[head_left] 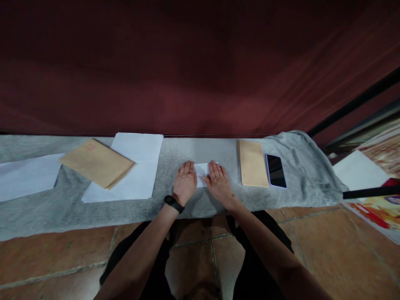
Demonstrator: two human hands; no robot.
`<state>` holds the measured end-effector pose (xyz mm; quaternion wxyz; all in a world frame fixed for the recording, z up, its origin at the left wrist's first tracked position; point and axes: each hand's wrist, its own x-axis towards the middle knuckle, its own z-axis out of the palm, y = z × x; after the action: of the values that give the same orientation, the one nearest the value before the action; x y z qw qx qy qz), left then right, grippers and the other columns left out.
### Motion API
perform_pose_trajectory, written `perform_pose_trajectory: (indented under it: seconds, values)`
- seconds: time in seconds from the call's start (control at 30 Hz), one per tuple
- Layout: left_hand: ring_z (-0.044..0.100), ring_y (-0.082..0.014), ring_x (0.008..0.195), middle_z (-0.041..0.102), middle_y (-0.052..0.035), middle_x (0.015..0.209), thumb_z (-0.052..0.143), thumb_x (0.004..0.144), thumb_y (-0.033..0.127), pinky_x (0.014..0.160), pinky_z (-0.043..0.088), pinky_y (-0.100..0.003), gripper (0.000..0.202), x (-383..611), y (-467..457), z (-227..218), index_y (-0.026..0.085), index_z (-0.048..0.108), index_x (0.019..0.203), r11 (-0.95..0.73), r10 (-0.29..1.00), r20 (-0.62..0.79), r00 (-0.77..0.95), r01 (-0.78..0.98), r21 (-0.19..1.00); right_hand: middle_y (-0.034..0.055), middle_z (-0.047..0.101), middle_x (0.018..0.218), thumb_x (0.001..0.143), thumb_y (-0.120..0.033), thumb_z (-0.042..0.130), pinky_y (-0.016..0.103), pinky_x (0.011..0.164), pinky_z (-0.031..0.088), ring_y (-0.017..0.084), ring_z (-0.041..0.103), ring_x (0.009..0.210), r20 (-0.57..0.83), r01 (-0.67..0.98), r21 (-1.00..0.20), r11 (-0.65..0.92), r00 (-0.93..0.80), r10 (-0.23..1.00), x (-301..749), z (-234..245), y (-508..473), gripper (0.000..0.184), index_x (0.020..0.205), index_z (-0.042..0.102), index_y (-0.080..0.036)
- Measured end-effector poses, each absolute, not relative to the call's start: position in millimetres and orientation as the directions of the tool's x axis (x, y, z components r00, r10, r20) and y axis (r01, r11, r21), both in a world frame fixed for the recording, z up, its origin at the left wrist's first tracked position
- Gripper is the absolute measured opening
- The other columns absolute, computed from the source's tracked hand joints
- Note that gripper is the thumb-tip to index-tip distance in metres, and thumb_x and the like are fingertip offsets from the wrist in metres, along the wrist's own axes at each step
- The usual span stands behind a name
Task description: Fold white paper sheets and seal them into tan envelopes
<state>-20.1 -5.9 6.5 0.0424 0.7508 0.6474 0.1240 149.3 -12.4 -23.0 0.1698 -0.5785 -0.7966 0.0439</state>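
A small folded white paper [201,175] lies on the grey cloth in front of me. My left hand [185,180] rests flat on its left end, fingers stretched out, with a black band on the wrist. Over the right end of the paper lies my right hand [218,181], also flat, its thumb reaching inward. Both hands hide the paper's ends. To the right is a stack of brown envelopes [253,163]. More brown envelopes [96,162] lie at an angle on a stack of white sheets [137,166] to the left.
A phone [276,171] with a pale purple case lies beside the right envelopes. Another white sheet [28,175] is at the far left. The grey cloth [175,148] covers a narrow surface against a dark red curtain [200,83]. A black bar [370,192] crosses at the right.
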Motion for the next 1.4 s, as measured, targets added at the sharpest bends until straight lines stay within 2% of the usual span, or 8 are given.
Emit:
perform_pose_trajectory:
  seconds: [0.2, 0.3, 0.5, 0.6, 0.77, 0.87, 1.03, 1.4]
  values:
    - [0.060, -0.0293, 0.117, 0.068, -0.0159, 0.123, 0.048, 0.095, 0.018, 0.107, 0.047, -0.042, 0.037, -27.0, 12.0, 23.8, 0.012, 0.067, 0.126, -0.101, 0.992, 0.103, 0.070, 0.940, 0.327, 0.0233, 0.028, 0.167, 0.107, -0.052, 0.035, 0.056, 0.126, 0.020, 0.034, 0.028, 0.156, 0.133, 0.908, -0.231, 0.350, -0.327, 0.936, 146.2, -13.0, -19.9, 0.072, 0.158, 0.034, -0.002]
    - [0.060, -0.0300, 0.115, 0.069, -0.0144, 0.112, 0.058, 0.086, 0.014, 0.108, 0.044, -0.043, 0.026, -29.6, 18.0, 25.9, 0.015, 0.073, 0.107, -0.032, 0.997, 0.076, -0.013, 0.829, 0.558, 0.0234, 0.024, 0.168, 0.102, -0.061, 0.043, 0.056, 0.127, 0.018, 0.034, 0.023, 0.157, 0.102, 0.882, -0.238, 0.406, -0.393, 0.914, 143.9, -8.5, -27.4, 0.082, 0.159, 0.033, -0.003]
    - [0.063, -0.0176, 0.069, 0.066, -0.0014, 0.074, 0.061, 0.079, 0.020, 0.067, 0.051, -0.029, 0.009, -39.8, 21.0, 32.2, 0.019, 0.069, 0.081, 0.147, 0.989, -0.147, -0.031, 0.405, 0.902, 0.0213, 0.021, 0.170, 0.093, -0.060, 0.058, 0.054, 0.129, 0.016, 0.034, 0.023, 0.157, 0.099, 0.827, -0.288, 0.482, -0.475, 0.874, 133.2, 0.6, -41.4, 0.093, 0.161, 0.027, -0.005]
    - [0.061, -0.0137, 0.067, 0.066, 0.0013, 0.076, 0.071, 0.070, 0.027, 0.060, 0.048, -0.023, 0.017, -40.5, 18.2, 42.4, 0.018, 0.069, 0.084, 0.262, 0.965, -0.263, 0.000, -0.085, 0.961, 0.0175, 0.020, 0.171, 0.092, -0.040, 0.058, 0.051, 0.130, 0.017, 0.031, 0.024, 0.157, 0.144, 0.822, -0.323, 0.469, -0.447, 0.883, 129.9, 10.4, -42.4, 0.084, 0.162, 0.025, -0.007]
    - [0.064, -0.0138, 0.077, 0.068, -0.0015, 0.082, 0.072, 0.076, 0.046, 0.072, 0.051, -0.025, 0.035, -38.8, 18.9, 52.2, 0.017, 0.070, 0.095, 0.280, 0.951, -0.309, 0.011, -0.448, 0.849, 0.0090, 0.047, 0.160, 0.096, -0.025, 0.045, 0.043, 0.126, 0.030, 0.023, 0.044, 0.147, 0.233, 0.549, -0.736, 0.395, -0.342, 0.910, 137.4, 30.1, -30.8, 0.058, 0.153, 0.047, -0.017]
    - [0.066, -0.0170, 0.095, 0.071, -0.0053, 0.099, 0.072, 0.081, 0.053, 0.084, 0.050, -0.028, 0.043, -35.1, 17.2, 45.2, 0.018, 0.068, 0.106, 0.257, 0.952, -0.300, -0.059, -0.381, 0.888, 0.0078, 0.073, 0.128, 0.100, -0.041, 0.044, 0.042, 0.110, 0.050, 0.024, 0.065, 0.126, 0.115, 0.088, -0.989, 0.116, -0.021, 0.993, 142.0, 38.8, -18.9, 0.042, 0.130, 0.065, -0.020]
    - [0.065, -0.0189, 0.103, 0.070, -0.0048, 0.115, 0.083, 0.071, 0.034, 0.088, 0.048, -0.029, 0.055, -24.6, 7.1, 29.7, 0.019, 0.065, 0.120, 0.244, 0.969, -0.247, 0.023, -0.260, 0.934, 0.0056, 0.077, 0.109, 0.089, -0.045, 0.061, 0.038, 0.097, 0.057, 0.023, 0.072, 0.108, -0.173, -0.526, -0.847, -0.084, 0.122, 0.977, 145.1, 39.1, -4.8, 0.030, 0.107, 0.067, -0.021]
    - [0.060, -0.0152, 0.069, 0.068, 0.0015, 0.081, 0.066, 0.079, 0.016, 0.069, 0.047, -0.028, 0.049, -56.3, 28.8, 14.3, 0.021, 0.066, 0.127, -0.015, 1.000, 0.003, 0.029, 0.440, 0.898, -0.0049, 0.069, 0.075, 0.065, -0.032, 0.074, 0.025, 0.056, 0.049, 0.014, 0.061, 0.062, -0.314, -0.139, -0.944, -0.299, 0.101, 0.944, 179.3, 8.4, -2.7, 0.031, 0.094, 0.067, -0.024]
